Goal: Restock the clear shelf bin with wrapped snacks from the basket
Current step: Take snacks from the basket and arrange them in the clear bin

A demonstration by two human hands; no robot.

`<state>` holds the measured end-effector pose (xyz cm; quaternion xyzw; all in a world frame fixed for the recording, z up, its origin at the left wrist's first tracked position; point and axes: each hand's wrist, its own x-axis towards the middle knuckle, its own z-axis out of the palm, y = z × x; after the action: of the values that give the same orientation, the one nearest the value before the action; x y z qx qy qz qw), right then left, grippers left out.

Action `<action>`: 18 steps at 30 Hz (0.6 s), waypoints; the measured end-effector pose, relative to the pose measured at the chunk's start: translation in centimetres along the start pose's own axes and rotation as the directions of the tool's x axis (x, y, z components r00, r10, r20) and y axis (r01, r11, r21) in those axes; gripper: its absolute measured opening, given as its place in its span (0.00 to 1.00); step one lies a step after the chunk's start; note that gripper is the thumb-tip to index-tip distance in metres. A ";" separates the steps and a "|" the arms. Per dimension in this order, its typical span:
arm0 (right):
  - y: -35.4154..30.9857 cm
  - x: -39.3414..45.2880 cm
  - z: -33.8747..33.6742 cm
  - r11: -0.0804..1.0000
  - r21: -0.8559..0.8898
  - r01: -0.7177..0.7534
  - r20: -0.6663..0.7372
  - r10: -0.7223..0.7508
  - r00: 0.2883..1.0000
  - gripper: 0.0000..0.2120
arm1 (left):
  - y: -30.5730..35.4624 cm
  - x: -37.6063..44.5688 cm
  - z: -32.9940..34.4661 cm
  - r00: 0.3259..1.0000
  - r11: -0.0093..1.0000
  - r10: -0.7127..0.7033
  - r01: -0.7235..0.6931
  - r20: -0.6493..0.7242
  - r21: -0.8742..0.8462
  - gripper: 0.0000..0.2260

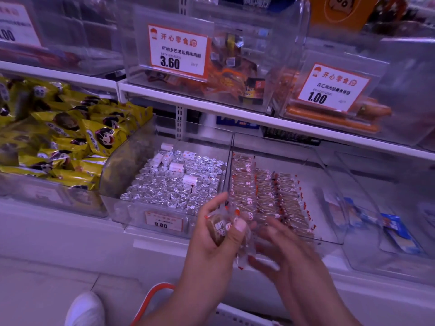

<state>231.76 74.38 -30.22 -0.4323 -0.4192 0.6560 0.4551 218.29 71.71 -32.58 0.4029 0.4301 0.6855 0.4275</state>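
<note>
My left hand (211, 238) grips a small stack of clear-wrapped brown snacks (220, 228) with red-edged wrappers, thumb on top, just in front of the clear shelf bin (334, 203). That bin holds neat rows of the same wrapped snacks (266, 196). My right hand (275, 250) is blurred, fingers spread and relaxed, right beside the stack at the bin's front wall; I cannot tell whether it touches the wrappers. An orange basket handle (153, 295) shows at the bottom, below my forearms; the basket's inside is hidden.
A bin of silver foil-wrapped pieces (174, 184) stands left of the target bin, then yellow snack bags (58, 132). A bin with blue packets (395, 231) is at the right. The upper shelf (235, 114) carries clear bins with price cards. A white shoe (86, 309) is on the floor.
</note>
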 end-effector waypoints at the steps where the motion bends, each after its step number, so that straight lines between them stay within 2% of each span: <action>1: -0.2 0.0 0.4 0.984 0.109 -0.144 0.098 0.134 0.986 0.15 | 0.0 -0.2 0.4 1.000 1.000 -0.012 0.012 0.028 0.006 0.18; 2: -0.3 -0.1 0.8 0.953 0.182 -0.244 0.193 0.208 0.959 0.16 | 0.0 -0.4 0.7 0.999 0.999 -0.028 0.027 0.045 0.023 0.17; 3: -0.3 -0.3 1.2 0.934 0.220 -0.282 0.252 0.225 0.941 0.17 | 0.0 -0.6 0.9 0.998 0.998 -0.031 0.028 0.050 0.058 0.15; 5: 0.0 -0.5 1.7 0.933 0.255 -0.256 0.284 0.181 0.942 0.20 | 0.0 -0.9 1.1 0.999 0.974 0.018 -0.026 0.033 0.225 0.14; 7: -0.1 -0.6 1.7 0.929 0.288 -0.234 0.300 0.145 0.943 0.22 | 0.1 -1.0 1.0 0.992 0.903 0.121 -0.122 0.029 0.412 0.22; 8: -0.5 -0.7 1.7 0.930 0.284 -0.235 0.331 0.134 0.934 0.22 | 0.4 -0.8 1.0 0.987 0.880 0.155 -0.154 0.035 0.450 0.25; 10: -1.3 -0.9 1.0 0.965 0.178 -0.192 0.413 0.103 0.905 0.21 | 0.7 -0.4 1.1 0.980 0.837 0.185 -0.199 0.079 0.511 0.30; 12: -2.5 -0.8 0.2 0.997 0.007 -0.072 0.459 0.061 0.886 0.17 | 0.9 0.2 1.2 0.969 0.747 0.203 -0.245 0.139 0.618 0.33; 13: -3.3 -0.5 -0.3 0.997 -0.076 -0.005 0.458 0.039 0.888 0.16 | 0.9 0.6 1.1 0.965 0.702 0.209 -0.262 0.160 0.663 0.34; 15: -4.9 1.3 -1.6 0.962 -0.244 0.124 0.369 -0.026 0.929 0.15 | 1.1 1.8 0.8 0.962 0.656 0.217 -0.268 0.163 0.705 0.34; 18: -7.2 6.9 -3.2 0.826 -0.520 0.217 0.106 -0.190 0.976 0.15 | 1.6 4.5 -0.3 0.940 0.558 0.317 -0.296 0.130 0.775 0.27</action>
<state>235.05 83.23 -25.60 -0.4771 -0.6379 0.4738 0.3755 216.23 75.36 -30.38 0.6086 0.6144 0.4962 0.0772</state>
